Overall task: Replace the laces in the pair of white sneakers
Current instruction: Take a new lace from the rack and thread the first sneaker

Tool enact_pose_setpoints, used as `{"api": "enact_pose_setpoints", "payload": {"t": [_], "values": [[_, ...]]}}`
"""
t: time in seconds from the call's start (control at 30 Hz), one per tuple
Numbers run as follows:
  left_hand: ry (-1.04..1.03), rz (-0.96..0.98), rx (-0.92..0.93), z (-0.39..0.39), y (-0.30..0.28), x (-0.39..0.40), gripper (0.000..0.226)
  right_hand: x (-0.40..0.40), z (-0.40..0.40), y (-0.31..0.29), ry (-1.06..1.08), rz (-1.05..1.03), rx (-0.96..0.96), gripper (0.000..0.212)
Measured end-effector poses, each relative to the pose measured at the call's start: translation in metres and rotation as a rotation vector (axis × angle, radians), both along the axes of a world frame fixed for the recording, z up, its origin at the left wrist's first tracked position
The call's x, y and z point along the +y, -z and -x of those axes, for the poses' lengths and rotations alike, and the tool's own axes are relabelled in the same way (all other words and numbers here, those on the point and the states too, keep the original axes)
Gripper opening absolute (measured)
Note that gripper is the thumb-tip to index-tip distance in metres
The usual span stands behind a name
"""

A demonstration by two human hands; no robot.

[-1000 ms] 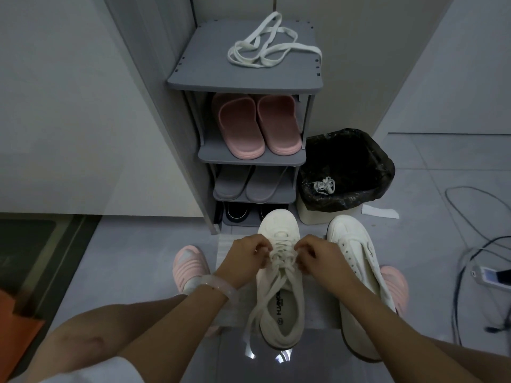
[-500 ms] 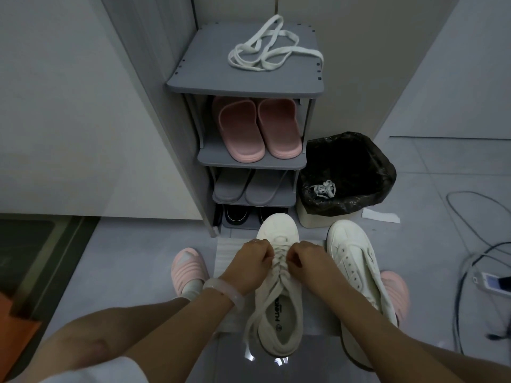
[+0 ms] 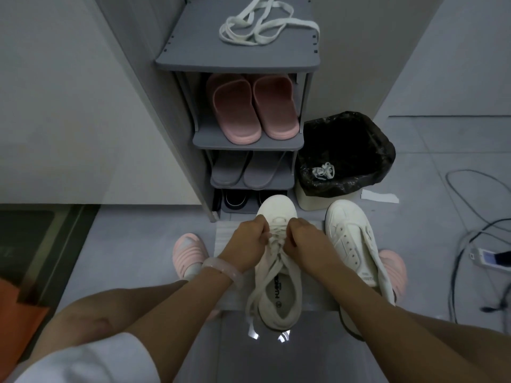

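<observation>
- Head view looks down on a white canvas low-top sneaker [image 3: 279,294] standing on a pale ribbed mat [image 3: 225,233], toe pointing toward a grey plastic shoe rack [image 3: 237,62].
- Both hands meet over the front eyelets of this sneaker. The left hand [image 3: 247,244], with a translucent pink bracelet [image 3: 222,268] at the wrist, has its fingers curled round the flat white lace [image 3: 266,275] on the shoe's left side.
- The right hand [image 3: 302,241] is likewise closed, pinching the same lace on the right side, knuckles almost touching the left hand's.
- Two loose lace ends trail back past the heel onto the floor.
- A second white sneaker [image 3: 356,250] lies just right of the right forearm; its eyelets show no lace.
- A loose white shoelace [image 3: 262,26] lies coiled on the rack's top shelf, well beyond the hands.
- A small bundle of white lace [image 3: 323,171] sits inside the black-lined waste bin [image 3: 345,150] beside the rack.
</observation>
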State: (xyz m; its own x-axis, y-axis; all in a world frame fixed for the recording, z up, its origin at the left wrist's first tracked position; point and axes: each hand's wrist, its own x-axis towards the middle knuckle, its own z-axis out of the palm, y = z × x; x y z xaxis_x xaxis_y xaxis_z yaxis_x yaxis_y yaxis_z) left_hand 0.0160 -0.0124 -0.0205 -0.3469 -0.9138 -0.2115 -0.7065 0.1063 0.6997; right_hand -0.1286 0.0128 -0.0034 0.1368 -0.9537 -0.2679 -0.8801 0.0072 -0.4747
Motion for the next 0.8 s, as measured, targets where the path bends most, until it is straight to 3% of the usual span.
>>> {"api": "enact_pose_setpoints", "payload": {"t": [0.17,0.37,0.43,0.67,0.8], "values": [[-0.009,-0.018,0.036,-0.001,0.002,0.001,0.013,0.000,0.006,0.002,-0.012,0.011,-0.032,0.005],[-0.081,-0.066,0.129,-0.004,0.002,-0.003,0.014,-0.004,0.017,0.005,0.167,-0.013,-0.282,0.011],[-0.084,-0.045,0.104,-0.002,0.003,-0.002,0.006,-0.004,0.016,0.011,0.120,-0.011,-0.208,0.011],[0.006,0.072,-0.110,0.007,0.005,-0.004,0.013,-0.007,0.008,0.012,0.006,0.028,-0.010,0.010],[0.056,0.101,-0.177,0.011,0.004,-0.002,0.015,-0.008,0.005,0.011,-0.025,0.040,0.001,0.008]]}}
